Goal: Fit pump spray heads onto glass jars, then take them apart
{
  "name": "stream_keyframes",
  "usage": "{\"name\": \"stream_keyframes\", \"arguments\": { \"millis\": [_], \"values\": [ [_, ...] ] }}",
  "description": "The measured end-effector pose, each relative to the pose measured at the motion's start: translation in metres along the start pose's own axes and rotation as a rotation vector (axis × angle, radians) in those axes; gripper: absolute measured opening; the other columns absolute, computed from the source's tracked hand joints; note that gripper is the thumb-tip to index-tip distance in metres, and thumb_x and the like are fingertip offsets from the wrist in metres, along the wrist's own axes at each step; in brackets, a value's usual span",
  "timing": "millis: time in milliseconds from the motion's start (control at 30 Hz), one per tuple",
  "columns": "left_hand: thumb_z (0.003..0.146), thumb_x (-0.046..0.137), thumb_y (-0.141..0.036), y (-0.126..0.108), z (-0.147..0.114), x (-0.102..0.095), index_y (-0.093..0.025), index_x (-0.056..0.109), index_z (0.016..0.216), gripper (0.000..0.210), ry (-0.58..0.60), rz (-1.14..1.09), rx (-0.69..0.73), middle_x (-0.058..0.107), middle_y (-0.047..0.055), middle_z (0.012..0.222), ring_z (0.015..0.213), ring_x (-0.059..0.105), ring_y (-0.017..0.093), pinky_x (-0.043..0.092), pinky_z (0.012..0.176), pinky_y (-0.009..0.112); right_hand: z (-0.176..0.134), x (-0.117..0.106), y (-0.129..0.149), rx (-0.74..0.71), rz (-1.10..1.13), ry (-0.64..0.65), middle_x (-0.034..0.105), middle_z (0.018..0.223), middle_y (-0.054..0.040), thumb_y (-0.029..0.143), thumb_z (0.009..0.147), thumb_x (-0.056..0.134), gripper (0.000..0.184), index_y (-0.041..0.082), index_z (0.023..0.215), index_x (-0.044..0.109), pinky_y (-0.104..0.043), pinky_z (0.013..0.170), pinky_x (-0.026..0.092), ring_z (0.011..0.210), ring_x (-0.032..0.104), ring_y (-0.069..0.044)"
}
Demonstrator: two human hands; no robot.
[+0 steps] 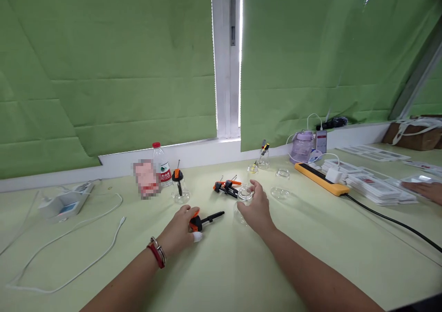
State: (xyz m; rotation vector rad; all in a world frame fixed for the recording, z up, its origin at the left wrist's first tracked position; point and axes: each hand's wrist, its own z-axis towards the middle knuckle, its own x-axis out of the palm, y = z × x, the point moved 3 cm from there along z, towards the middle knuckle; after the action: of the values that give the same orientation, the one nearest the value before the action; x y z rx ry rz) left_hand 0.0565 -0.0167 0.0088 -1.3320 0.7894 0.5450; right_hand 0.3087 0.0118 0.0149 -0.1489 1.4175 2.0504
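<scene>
My left hand point(181, 227) is closed on a black-and-orange cap with a black stem point(210, 217), its stem pointing right above the table. One of its fingertips has a white wrap. My right hand point(258, 208) grips a clear glass bottle point(241, 216) near its round rim. Just behind lie more black-and-orange caps point(226, 187) with stems and thin metal rods. Further left stands a glass bottle with such a cap in its mouth point(180, 193). An uncapped glass bottle point(281, 193) stands to the right of my right hand.
Behind are a red-capped water bottle point(162, 167), a blurred pink item point(147, 178) and small glassware point(263, 159). White cables and a power strip point(71, 204) lie left. At right are an orange power strip point(319, 178), purple jug point(302, 147), white stacks point(376, 185) and another person's hand point(426, 191).
</scene>
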Motion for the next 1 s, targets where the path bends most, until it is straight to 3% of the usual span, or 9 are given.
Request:
{"name": "stream_keyframes", "arguments": {
  "millis": [100, 200, 367, 500, 600, 700, 867, 1000],
  "values": [
    [0.063, 0.067, -0.036, 0.010, -0.001, 0.009, -0.026, 0.051, 0.126, 0.066, 0.027, 0.011, -0.026, 0.034, 0.012, 0.138, 0.120, 0.042, 0.034, 0.039, 0.094, 0.041, -0.008, 0.006, 0.003, 0.007, 0.060, 0.093, 0.049, 0.114, -0.0093, 0.029, 0.066, 0.057, 0.069, 0.022, 0.130, 0.032, -0.040, 0.093, 0.035, 0.109, 0.046, -0.027],
    [0.066, 0.064, -0.038, 0.015, -0.004, 0.013, -0.023, 0.058, 0.116, 0.052, 0.019, -0.010, -0.006, 0.034, 0.012, 0.138, 0.122, 0.040, 0.032, 0.039, 0.095, 0.039, -0.009, 0.010, 0.000, 0.035, 0.082, 0.161, 0.048, 0.118, -0.0074, 0.031, 0.067, 0.059, 0.069, 0.027, 0.130, 0.032, -0.039, 0.095, 0.035, 0.114, 0.043, -0.025],
    [0.061, 0.069, -0.043, 0.020, -0.007, 0.008, -0.019, 0.051, 0.119, 0.065, -0.002, -0.096, -0.024, 0.033, 0.014, 0.135, 0.096, 0.055, 0.025, 0.047, 0.084, 0.037, -0.007, 0.020, -0.017, 0.122, 0.074, 0.403, 0.049, 0.120, -0.0064, 0.038, 0.060, 0.069, 0.080, 0.031, 0.131, 0.031, -0.040, 0.091, 0.038, 0.114, 0.044, -0.027],
    [0.057, 0.072, -0.050, 0.019, -0.009, 0.004, -0.016, 0.049, 0.122, 0.077, -0.040, -0.108, -0.059, 0.038, 0.013, 0.123, 0.079, 0.054, 0.020, 0.049, 0.074, 0.035, -0.007, 0.027, -0.028, 0.117, -0.021, 0.580, 0.050, 0.120, -0.0073, 0.044, 0.049, 0.078, 0.088, 0.030, 0.126, 0.039, -0.043, 0.091, 0.037, 0.114, 0.043, -0.031],
    [0.054, 0.073, -0.051, 0.018, -0.010, 0.002, -0.015, 0.051, 0.122, 0.080, -0.089, -0.100, -0.078, 0.042, 0.010, 0.112, 0.081, 0.052, 0.021, 0.048, 0.074, 0.035, -0.008, 0.028, -0.029, 0.084, -0.083, 0.614, 0.051, 0.119, -0.0070, 0.045, 0.046, 0.079, 0.082, 0.028, 0.118, 0.045, -0.043, 0.090, 0.036, 0.115, 0.041, -0.032],
    [0.053, 0.074, -0.051, 0.018, -0.010, 0.001, -0.016, 0.052, 0.124, 0.082, -0.088, -0.100, -0.086, 0.044, 0.007, 0.104, 0.079, 0.052, 0.020, 0.047, 0.074, 0.034, -0.009, 0.027, -0.026, 0.066, -0.013, 0.641, 0.053, 0.117, -0.0066, 0.041, 0.050, 0.078, 0.069, 0.025, 0.110, 0.048, -0.037, 0.085, 0.040, 0.108, 0.048, -0.028],
    [0.058, 0.071, -0.049, 0.025, -0.007, 0.004, -0.018, 0.054, 0.122, 0.074, -0.085, -0.127, -0.098, 0.046, 0.003, 0.094, 0.075, 0.052, 0.019, 0.045, 0.072, 0.032, -0.008, 0.019, -0.019, 0.050, 0.024, 0.613, 0.054, 0.114, -0.0060, 0.036, 0.053, 0.077, 0.068, 0.027, 0.113, 0.047, -0.033, 0.072, 0.043, 0.091, 0.056, -0.023],
    [0.061, 0.070, -0.043, 0.030, -0.005, 0.006, -0.020, 0.060, 0.112, 0.057, -0.033, -0.155, -0.081, 0.051, 0.003, 0.095, 0.078, 0.052, 0.020, 0.043, 0.073, 0.032, -0.006, 0.014, -0.012, -0.062, 0.056, 0.544, 0.051, 0.120, -0.0050, 0.034, 0.051, 0.077, 0.072, 0.030, 0.117, 0.048, -0.036, 0.081, 0.042, 0.104, 0.052, -0.026]
  ]
}}
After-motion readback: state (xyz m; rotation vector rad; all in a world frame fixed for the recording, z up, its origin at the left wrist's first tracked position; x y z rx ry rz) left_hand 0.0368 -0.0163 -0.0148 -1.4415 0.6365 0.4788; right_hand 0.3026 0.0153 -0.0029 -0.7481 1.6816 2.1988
